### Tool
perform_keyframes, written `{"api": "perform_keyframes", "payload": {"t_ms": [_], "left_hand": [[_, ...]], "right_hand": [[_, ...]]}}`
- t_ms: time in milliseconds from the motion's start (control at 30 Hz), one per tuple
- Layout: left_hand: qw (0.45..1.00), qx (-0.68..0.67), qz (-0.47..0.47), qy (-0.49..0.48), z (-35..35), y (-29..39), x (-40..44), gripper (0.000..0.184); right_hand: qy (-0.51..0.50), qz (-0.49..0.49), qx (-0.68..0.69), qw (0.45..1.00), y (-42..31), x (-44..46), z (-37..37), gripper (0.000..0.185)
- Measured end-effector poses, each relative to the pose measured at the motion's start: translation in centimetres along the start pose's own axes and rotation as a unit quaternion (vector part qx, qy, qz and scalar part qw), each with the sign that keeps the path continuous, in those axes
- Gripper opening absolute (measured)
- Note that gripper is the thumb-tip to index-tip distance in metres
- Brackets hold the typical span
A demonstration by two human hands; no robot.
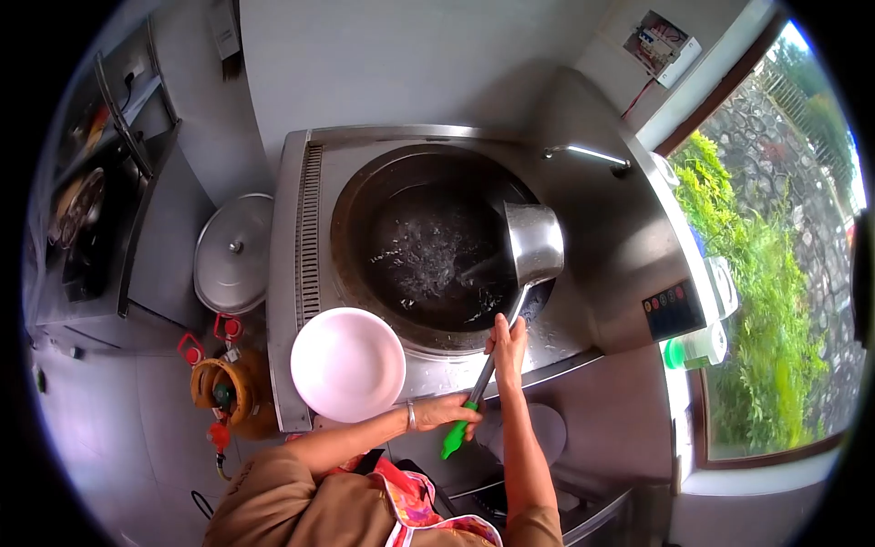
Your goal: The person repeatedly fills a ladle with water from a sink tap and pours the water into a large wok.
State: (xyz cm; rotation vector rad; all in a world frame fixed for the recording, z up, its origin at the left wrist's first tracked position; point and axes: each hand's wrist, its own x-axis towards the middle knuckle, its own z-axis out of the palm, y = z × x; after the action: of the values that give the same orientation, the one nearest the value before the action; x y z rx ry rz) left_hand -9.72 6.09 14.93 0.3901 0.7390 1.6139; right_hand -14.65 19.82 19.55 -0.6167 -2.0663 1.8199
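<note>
l fingers (pixel 471 429) & r fingers (pixel 500 326) grip ladle (pixel 536 248) hiding pt of wok (pixel 353 214)

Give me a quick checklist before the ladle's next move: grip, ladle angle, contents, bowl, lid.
1. Grip: left hand on the green end, right hand further up the handle. Ok.
2. Ladle tipped, mouth toward the middle of the wok: not ok if it should be level.
3. Water left in the ladle: cannot tell.
4. Bowl upright, beside the wok: ok.
5. Lid off the wok, left of the stove: ok.
</note>
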Motion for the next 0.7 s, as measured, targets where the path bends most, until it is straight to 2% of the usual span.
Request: {"api": "perform_keyframes", "payload": {"t_ms": [133,200,267,400,433,567,600,700], "left_hand": [[0.999,0.004,-0.012,-0.038,0.8,-2.4,1.3,0.020],[0.997,0.024,-0.050,-0.046,2.3,-3.0,1.4,0.020],[0.985,0.105,-0.112,-0.084,3.1,-4.8,1.9,0.020],[0.946,0.148,-0.233,-0.170,7.5,-6.3,2.4,0.021],[0.922,0.156,-0.275,-0.224,8.4,-7.2,2.9,0.021],[0.853,0.082,-0.424,-0.293,13.7,-11.3,4.2,0.019],[0.841,0.047,-0.450,-0.298,15.3,-12.1,4.6,0.018],[0.779,0.058,-0.524,-0.340,20.3,-16.0,5.8,0.015]], "right_hand": [[0.038,0.015,0.013,0.999,1.4,-1.8,-2.2,0.018],[0.074,0.055,0.120,0.989,2.1,-3.7,-4.7,0.017],[0.118,0.071,0.223,0.965,1.8,-6.8,-7.7,0.014],[0.190,0.032,0.356,0.914,1.6,-15.5,-14.7,0.016],[0.222,0.011,0.381,0.897,2.1,-18.0,-16.3,0.017],[0.390,-0.059,0.428,0.813,4.7,-28.8,-21.5,0.019],[0.435,-0.068,0.429,0.789,5.3,-31.4,-22.5,0.019],[0.579,-0.054,0.418,0.698,8.3,-39.1,-25.1,0.020]]}}
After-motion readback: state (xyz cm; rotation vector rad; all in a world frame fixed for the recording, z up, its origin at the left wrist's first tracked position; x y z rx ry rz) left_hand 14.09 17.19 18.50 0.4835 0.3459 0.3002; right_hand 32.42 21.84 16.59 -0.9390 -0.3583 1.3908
